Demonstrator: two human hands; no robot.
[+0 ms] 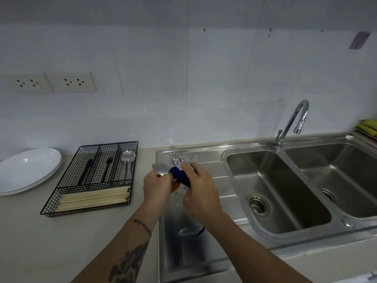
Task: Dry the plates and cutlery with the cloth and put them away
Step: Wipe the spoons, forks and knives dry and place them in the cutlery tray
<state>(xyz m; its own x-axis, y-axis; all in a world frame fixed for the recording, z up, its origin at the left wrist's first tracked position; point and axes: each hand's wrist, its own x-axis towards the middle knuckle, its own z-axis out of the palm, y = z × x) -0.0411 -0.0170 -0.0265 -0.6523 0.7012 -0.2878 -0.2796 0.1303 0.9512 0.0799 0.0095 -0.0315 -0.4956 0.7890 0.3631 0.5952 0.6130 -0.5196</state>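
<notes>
- Centrally in the frame, a shiny steel spoon with a scalloped bowl (pixel 160 168) is pinched by the left hand (pixel 157 185), bowl up
- Right hand (pixel 199 188) has fingers curled round a dark blue cloth (pixel 180 176), wrapped about the spoon's neck
- Best to draw the cloth along the handle, then wipe both bowl faces
- Silver forks (pixel 180 157) wait on the steel drainboard (pixel 183 248) just behind
- At left, black wire cutlery tray (pixel 95 176) and stacked white oval plates (pixel 28 170)

Sink (pixel 263 149) brushed steel, tap (pixel 293 121) polished chrome; plates (pixel 30 170) glossy white; cloth (pixel 181 176) soft dark-blue fabric; cutlery tray (pixel 67 193) matt black wire mesh; chopsticks (pixel 93 198) pale wood
</notes>
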